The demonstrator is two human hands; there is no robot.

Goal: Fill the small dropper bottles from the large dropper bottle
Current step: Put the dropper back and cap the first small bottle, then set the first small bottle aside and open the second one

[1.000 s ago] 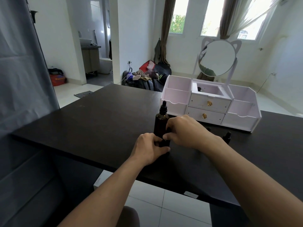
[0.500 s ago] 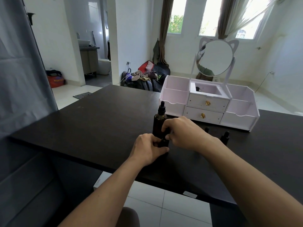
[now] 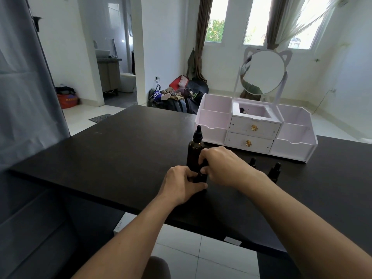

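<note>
Hands barely shift from a second ago, so you're still working the same cap. Just left of frame centre, your left hand (image 3: pixel 182 186) curls around a small dropper bottle (image 3: pixel 201 178) standing on the black table (image 3: pixel 100 154). The large dropper bottle (image 3: pixel 194 152) stands capped right behind it. At centre, your right hand (image 3: pixel 223 166) pinches the small bottle's top, probably unscrewing it. Filling hasn't begun. Right of centre, two more small bottles (image 3: pixel 274 172) wait before the white organiser (image 3: pixel 291 146).
</note>
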